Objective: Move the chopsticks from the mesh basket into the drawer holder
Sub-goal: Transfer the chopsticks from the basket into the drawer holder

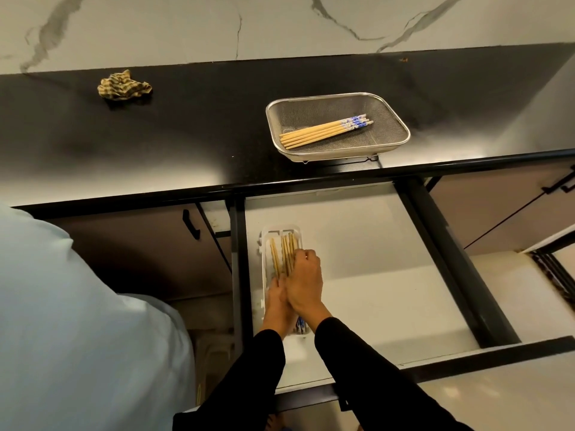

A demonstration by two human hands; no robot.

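Chopsticks in holder (289, 253): your right hand (305, 281) covers their near halves.
Left hand (277, 301): fingertips hidden behind the right — you cannot tell its grip.
Holder (264, 259): near end under your wrists.
Surface (186, 135): cut off at both sides.

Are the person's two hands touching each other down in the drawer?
Touching. The head view shows the left hand pressed against the right hand, no gap, over the holder.

No readable text, label, brand or number shows on anything in view.
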